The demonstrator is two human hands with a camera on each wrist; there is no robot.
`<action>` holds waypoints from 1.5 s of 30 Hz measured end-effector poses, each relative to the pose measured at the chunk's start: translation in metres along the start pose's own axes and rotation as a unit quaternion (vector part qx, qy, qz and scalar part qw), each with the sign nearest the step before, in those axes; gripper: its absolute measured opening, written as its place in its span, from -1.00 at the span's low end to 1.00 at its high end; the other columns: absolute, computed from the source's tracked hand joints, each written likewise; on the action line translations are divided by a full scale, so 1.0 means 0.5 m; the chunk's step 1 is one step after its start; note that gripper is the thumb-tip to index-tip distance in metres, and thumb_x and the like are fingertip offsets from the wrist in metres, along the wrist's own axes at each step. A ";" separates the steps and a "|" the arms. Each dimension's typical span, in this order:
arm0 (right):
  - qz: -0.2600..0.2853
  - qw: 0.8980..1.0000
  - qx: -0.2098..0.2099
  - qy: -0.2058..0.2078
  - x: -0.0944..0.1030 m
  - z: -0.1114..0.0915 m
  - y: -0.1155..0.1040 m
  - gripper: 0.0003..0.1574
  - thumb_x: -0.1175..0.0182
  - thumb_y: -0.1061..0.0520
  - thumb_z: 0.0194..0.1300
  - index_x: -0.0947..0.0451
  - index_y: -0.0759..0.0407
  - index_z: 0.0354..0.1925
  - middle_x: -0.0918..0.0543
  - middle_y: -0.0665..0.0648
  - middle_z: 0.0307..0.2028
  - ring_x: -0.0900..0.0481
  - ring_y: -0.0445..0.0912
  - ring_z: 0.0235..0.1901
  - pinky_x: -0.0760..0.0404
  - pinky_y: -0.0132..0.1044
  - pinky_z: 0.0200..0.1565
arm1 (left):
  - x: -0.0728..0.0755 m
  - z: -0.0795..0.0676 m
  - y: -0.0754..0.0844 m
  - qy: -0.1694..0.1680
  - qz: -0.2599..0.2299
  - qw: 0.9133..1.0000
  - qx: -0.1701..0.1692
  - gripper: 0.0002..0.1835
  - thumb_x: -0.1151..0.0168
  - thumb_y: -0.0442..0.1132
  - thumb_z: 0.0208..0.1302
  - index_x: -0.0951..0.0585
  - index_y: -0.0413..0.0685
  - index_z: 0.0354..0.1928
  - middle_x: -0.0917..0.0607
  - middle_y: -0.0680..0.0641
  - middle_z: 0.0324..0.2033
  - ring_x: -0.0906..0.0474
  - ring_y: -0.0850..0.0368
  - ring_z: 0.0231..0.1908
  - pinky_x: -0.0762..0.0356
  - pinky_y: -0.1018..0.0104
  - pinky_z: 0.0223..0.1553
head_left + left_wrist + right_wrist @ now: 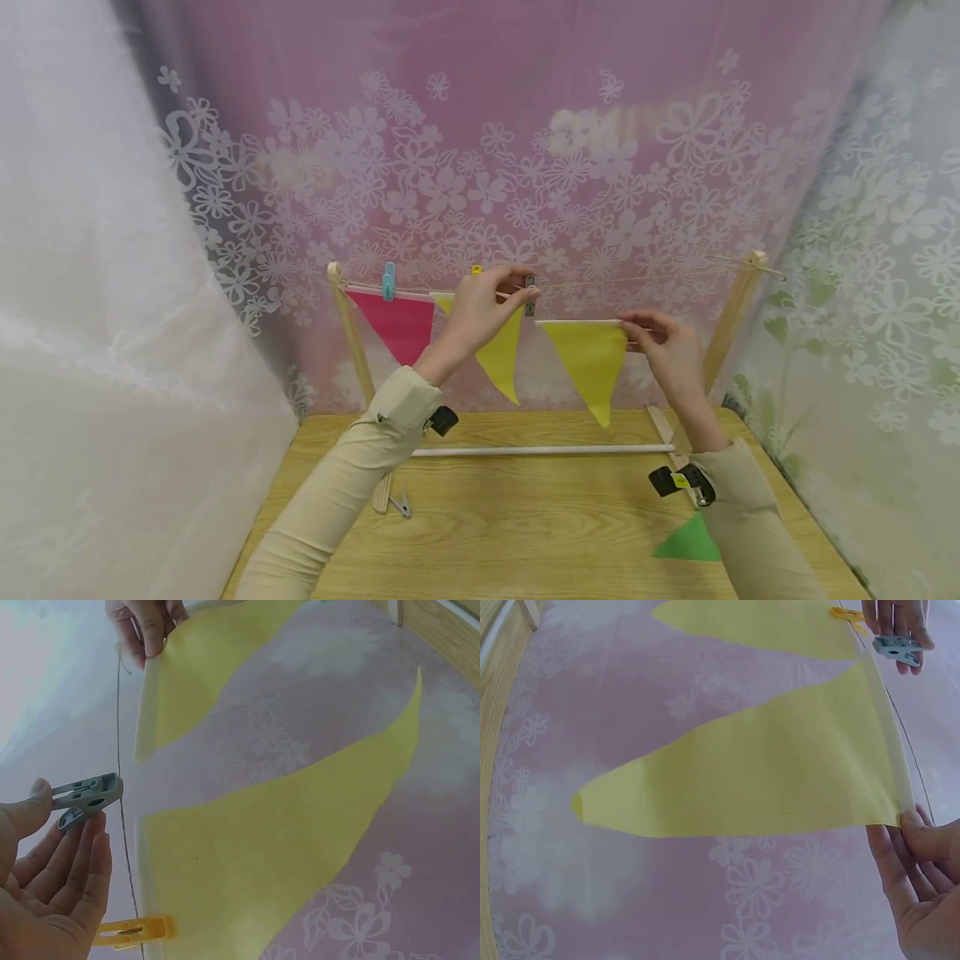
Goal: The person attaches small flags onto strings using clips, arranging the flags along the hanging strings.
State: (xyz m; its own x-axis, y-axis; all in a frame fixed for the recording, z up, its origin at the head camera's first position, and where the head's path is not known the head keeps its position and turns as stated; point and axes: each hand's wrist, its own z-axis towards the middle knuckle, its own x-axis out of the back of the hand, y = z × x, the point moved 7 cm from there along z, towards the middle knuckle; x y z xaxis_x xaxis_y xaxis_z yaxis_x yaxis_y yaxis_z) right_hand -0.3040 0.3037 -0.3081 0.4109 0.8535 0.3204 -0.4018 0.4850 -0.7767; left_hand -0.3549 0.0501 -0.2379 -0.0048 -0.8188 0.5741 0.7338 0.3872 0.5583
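Note:
My left hand pinches a grey clothespin between thumb and fingers, close beside the string. In my right hand the top right corner of a yellow triangular pennant is pinched, its white top edge just below the string and its point hanging down. Another yellow pennant hangs from the string by a yellow clothespin, partly behind my left hand in the head view. To its left, a blue clothespin fixes a pink pennant to the string.
Wooden posts at both sides hold the string. A white rod runs between their feet above the wooden table. On the table lie another grey clothespin and a green pennant, partly covered by my right forearm.

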 end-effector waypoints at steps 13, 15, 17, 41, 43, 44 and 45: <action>0.063 0.998 0.019 -0.005 0.002 0.029 -0.024 -0.73 -0.23 0.37 0.39 -0.61 0.57 -0.02 -0.74 -0.12 -0.27 -0.71 -0.37 -0.38 -0.72 -0.41 -0.30 | 0.009 0.065 0.018 0.025 -0.016 1.000 0.002 -0.62 -0.35 -0.12 0.36 -0.66 -0.11 0.15 -0.79 -0.05 -0.10 -0.75 0.12 -0.14 -0.66 0.41 -0.07; 0.069 0.997 0.020 -0.007 0.003 0.034 -0.025 -0.73 -0.24 0.36 0.40 -0.61 0.57 -0.01 -0.74 -0.15 -0.27 -0.72 -0.35 -0.38 -0.72 -0.40 -0.30 | 0.007 0.074 0.020 0.028 -0.015 0.999 0.003 -0.62 -0.35 -0.11 0.36 -0.66 -0.09 0.15 -0.80 -0.04 -0.10 -0.75 0.13 -0.14 -0.66 0.43 -0.08; 0.074 0.997 0.021 -0.009 0.002 0.038 -0.021 -0.72 -0.26 0.32 0.40 -0.63 0.53 -0.01 -0.74 -0.18 -0.27 -0.72 -0.34 -0.37 -0.72 -0.41 -0.30 | 0.005 0.082 0.021 0.032 -0.019 0.999 0.006 -0.62 -0.35 -0.12 0.35 -0.67 -0.10 0.14 -0.80 -0.05 -0.10 -0.75 0.13 -0.14 -0.65 0.43 -0.08; 0.084 0.996 -0.003 -0.008 -0.006 0.077 -0.009 -0.63 -0.29 0.25 0.39 -0.61 0.50 0.05 -0.72 -0.22 -0.26 -0.72 -0.31 -0.33 -0.72 -0.40 -0.25 | -0.036 0.131 0.011 0.032 -0.029 0.997 0.069 -0.66 -0.32 0.00 0.37 -0.72 0.01 0.07 -0.81 0.04 -0.13 -0.72 0.22 -0.15 -0.63 0.36 -0.09; 0.082 0.997 -0.001 -0.005 -0.006 0.075 -0.012 -0.63 -0.30 0.22 0.38 -0.63 0.48 0.05 -0.72 -0.21 -0.26 -0.72 -0.31 -0.33 -0.72 -0.39 -0.25 | -0.041 0.132 0.015 0.027 -0.031 0.997 0.065 -0.68 -0.32 -0.01 0.38 -0.73 0.01 0.05 -0.81 0.04 -0.14 -0.72 0.22 -0.16 -0.63 0.37 -0.11; 0.081 0.997 0.000 -0.004 -0.006 0.074 -0.014 -0.63 -0.30 0.22 0.38 -0.63 0.47 0.04 -0.72 -0.21 -0.26 -0.72 -0.31 -0.33 -0.72 -0.38 -0.24 | -0.043 0.132 0.017 0.026 -0.028 0.997 0.062 -0.69 -0.33 -0.02 0.38 -0.73 0.01 0.04 -0.81 0.04 -0.15 -0.72 0.22 -0.18 -0.63 0.38 -0.13; 0.082 0.997 0.001 -0.003 -0.006 0.073 -0.016 -0.63 -0.31 0.21 0.38 -0.64 0.46 0.04 -0.72 -0.21 -0.25 -0.72 -0.31 -0.33 -0.72 -0.37 -0.24 | -0.046 0.133 0.019 0.024 -0.027 0.998 0.060 -0.70 -0.33 -0.02 0.38 -0.73 0.01 0.03 -0.81 0.03 -0.17 -0.72 0.22 -0.19 -0.63 0.39 -0.15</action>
State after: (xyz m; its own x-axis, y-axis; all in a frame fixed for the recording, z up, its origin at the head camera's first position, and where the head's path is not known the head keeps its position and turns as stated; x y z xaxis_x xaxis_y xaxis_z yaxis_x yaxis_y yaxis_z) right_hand -0.3320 0.3042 -0.2830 0.3352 0.9222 0.1927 -0.4642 0.3397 -0.8180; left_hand -0.3928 0.1007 -0.2059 -0.0082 -0.8580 0.5136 0.6474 0.3868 0.6567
